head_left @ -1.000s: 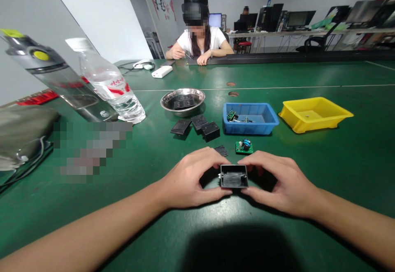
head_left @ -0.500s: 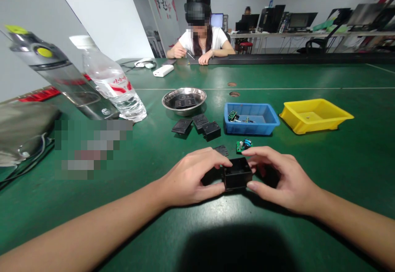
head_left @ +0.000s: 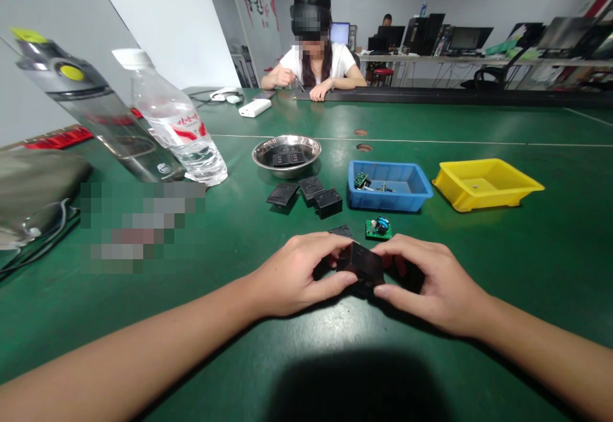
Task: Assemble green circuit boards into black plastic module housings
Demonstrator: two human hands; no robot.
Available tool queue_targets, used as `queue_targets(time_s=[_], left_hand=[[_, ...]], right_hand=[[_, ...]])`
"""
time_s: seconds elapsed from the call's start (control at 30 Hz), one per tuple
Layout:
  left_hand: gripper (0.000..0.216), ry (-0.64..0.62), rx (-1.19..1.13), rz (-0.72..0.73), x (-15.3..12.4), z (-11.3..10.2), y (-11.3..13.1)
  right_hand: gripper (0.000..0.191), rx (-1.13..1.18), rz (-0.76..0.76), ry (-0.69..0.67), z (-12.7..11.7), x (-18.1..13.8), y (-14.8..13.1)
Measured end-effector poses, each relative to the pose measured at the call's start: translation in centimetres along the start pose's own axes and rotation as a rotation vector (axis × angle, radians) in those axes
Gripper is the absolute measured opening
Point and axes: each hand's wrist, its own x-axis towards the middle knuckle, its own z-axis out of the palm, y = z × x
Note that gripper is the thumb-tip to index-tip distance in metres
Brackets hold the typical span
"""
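A small black plastic box is gripped between both hands, tilted just over the green table. My left hand pinches its left end with thumb and fingers. On the right end, the thumb and fingers of my right hand close in and touch it. Just beyond lies a small green circuit board with a blue-and-black coil. A flat black plastic cover is partly hidden behind my left hand. Farther off are a black box and flat black pieces.
A steel bowl holds black plastic parts. A blue bin contains circuit boards and small parts; a yellow bin stands to its right. Two bottles, a water bottle and a grey flask, are at left. Another person sits across the table.
The black box has been turned in my hands: its open top faced up before, and now a solid face shows. It has shifted slightly left.
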Motion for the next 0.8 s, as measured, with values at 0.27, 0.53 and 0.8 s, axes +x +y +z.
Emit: queue_targets(time_s=[0.27, 0.53, 0.8], left_hand=[[0.049, 0.083, -0.010, -0.058, -0.2, 0.1, 0.1], [0.045, 0.072, 0.052, 0.149, 0.0, 0.2, 0.1], [0.066, -0.005, 0.123, 0.187, -0.2, 0.5, 0.5]], right_hand=[[0.022, 0.108, 0.203, 0.018, 0.6, 0.1, -0.7], [0.022, 0.082, 0.261, -0.022, 0.8, 0.4, -1.3], [0.040, -0.008, 0.190, -0.128, 1.4, 0.1, -1.2]])
